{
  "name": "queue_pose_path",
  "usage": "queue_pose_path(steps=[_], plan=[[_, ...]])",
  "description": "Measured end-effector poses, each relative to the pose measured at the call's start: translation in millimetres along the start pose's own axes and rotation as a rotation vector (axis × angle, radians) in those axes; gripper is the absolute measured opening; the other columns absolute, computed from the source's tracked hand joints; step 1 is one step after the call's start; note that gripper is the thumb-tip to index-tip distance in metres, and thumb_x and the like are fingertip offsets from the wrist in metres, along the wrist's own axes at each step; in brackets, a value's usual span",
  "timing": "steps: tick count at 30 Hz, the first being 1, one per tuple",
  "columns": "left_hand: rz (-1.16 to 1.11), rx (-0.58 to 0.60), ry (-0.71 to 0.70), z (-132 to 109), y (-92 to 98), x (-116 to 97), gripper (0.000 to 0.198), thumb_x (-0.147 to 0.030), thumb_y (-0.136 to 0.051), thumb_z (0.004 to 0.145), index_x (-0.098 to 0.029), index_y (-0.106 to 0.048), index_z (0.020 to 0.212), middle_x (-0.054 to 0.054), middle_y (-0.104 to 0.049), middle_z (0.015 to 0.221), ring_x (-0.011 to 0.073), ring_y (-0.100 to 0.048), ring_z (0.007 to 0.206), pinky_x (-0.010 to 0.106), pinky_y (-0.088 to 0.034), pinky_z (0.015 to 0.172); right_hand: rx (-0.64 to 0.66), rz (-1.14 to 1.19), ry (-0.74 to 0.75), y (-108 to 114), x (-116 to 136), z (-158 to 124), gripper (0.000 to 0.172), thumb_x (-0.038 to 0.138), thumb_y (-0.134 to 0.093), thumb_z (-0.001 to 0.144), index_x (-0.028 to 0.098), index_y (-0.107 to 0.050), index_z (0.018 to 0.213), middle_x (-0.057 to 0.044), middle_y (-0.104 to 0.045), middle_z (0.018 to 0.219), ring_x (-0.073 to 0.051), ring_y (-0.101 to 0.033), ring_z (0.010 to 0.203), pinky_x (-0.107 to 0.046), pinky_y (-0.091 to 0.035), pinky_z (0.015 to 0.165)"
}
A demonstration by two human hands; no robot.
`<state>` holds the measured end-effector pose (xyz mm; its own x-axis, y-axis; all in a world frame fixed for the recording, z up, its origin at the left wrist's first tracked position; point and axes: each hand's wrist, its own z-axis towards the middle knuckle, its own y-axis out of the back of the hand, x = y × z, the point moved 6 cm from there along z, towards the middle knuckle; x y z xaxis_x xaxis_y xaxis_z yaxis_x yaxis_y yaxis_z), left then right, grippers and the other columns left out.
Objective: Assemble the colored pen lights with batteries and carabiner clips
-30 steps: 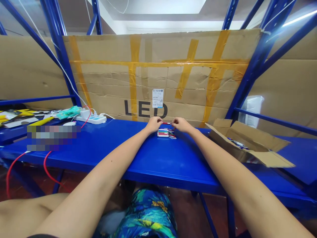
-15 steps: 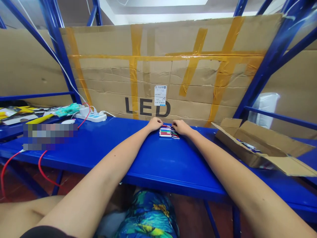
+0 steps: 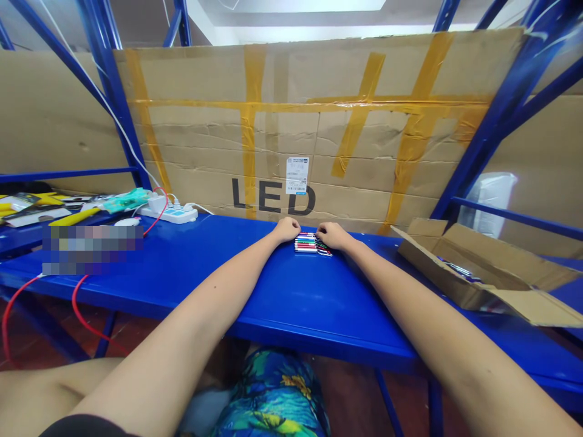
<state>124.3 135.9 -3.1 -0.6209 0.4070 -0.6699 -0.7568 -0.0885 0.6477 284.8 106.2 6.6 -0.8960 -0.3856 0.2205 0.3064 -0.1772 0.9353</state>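
Note:
A row of slim pens (image 3: 306, 244) in several colours lies side by side on the blue tabletop (image 3: 291, 297), toward its back edge. My left hand (image 3: 288, 229) is closed at the left end of the rearmost pen, its fingertips pinched together. At the other end of that pen, my right hand (image 3: 332, 235) is closed too, with its curled fingers covering the pens' right tips. The fingers hide part of the rearmost pen.
An open cardboard box (image 3: 455, 273) with more pens inside stands on the right. A large carton (image 3: 204, 145) marked LED rises behind the table. On the left are a white power strip (image 3: 175, 212), a red cable (image 3: 75, 297) and a pixelated patch over some items.
Both hands remain at the far end of the pen row, with only slight finger movement. The whole view has shifted a little.

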Motion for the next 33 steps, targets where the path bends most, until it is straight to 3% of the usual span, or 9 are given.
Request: queue_pose_path(steps=[7, 20, 23, 28, 33], plan=[[0.029, -0.046, 0.099, 0, 12.0, 9, 0.009, -0.019, -0.065, 0.069, -0.018, -0.069, 0.061, 0.009, -0.071, 0.073, 0.0228, -0.063, 0.078, 0.031, -0.049, 0.076, 0.003, 0.004, -0.006, 0, -3, 1, 0.018, 0.018, -0.053, 0.088, 0.014, -0.069, 0.092, -0.012, -0.073, 0.101, -0.021, -0.063, 0.090, -0.025, -0.040, 0.072], [0.082, 0.006, 0.147, 0, 5.8, 7, 0.009, -0.019, -0.063, 0.072, -0.014, -0.069, 0.067, 0.007, -0.068, 0.063, 0.0167, -0.060, 0.063, 0.026, -0.047, 0.062, 0.018, -0.014, -0.024, 2, 0, 2, 0.020, 0.019, -0.050, 0.090, 0.015, -0.068, 0.098, -0.011, -0.072, 0.108, -0.020, -0.063, 0.096, -0.023, -0.042, 0.077], [0.147, 0.001, 0.161, -1, 9.5, 8, 0.014, -0.021, -0.058, 0.077, -0.014, -0.070, 0.075, 0.009, -0.071, 0.073, 0.0180, -0.063, 0.069, 0.026, -0.048, 0.065, 0.013, -0.030, -0.035, 3, -2, 2, 0.023, 0.021, -0.046, 0.093, 0.015, -0.067, 0.102, -0.011, -0.070, 0.112, -0.020, -0.063, 0.099, -0.023, -0.042, 0.079], [0.344, -0.049, 0.155, -16, 28.9, 17, 0.026, -0.024, -0.048, 0.086, -0.014, -0.069, 0.098, 0.016, -0.069, 0.111, 0.0254, -0.062, 0.104, 0.033, -0.047, 0.088, 0.018, -0.090, -0.089, 8, -26, -4, 0.031, 0.019, -0.037, 0.095, 0.012, -0.064, 0.108, -0.014, -0.067, 0.119, -0.022, -0.061, 0.107, -0.026, -0.042, 0.084], [0.517, 0.041, 0.093, -26, 31.6, 27, 0.034, -0.032, -0.050, 0.087, -0.017, -0.064, 0.113, 0.015, -0.063, 0.126, 0.0307, -0.055, 0.119, 0.043, -0.039, 0.102, 0.136, -0.164, -0.122, 9, -52, -26, 0.028, 0.010, -0.049, 0.084, 0.012, -0.066, 0.107, -0.016, -0.068, 0.116, -0.025, -0.062, 0.104, -0.029, -0.044, 0.084]])
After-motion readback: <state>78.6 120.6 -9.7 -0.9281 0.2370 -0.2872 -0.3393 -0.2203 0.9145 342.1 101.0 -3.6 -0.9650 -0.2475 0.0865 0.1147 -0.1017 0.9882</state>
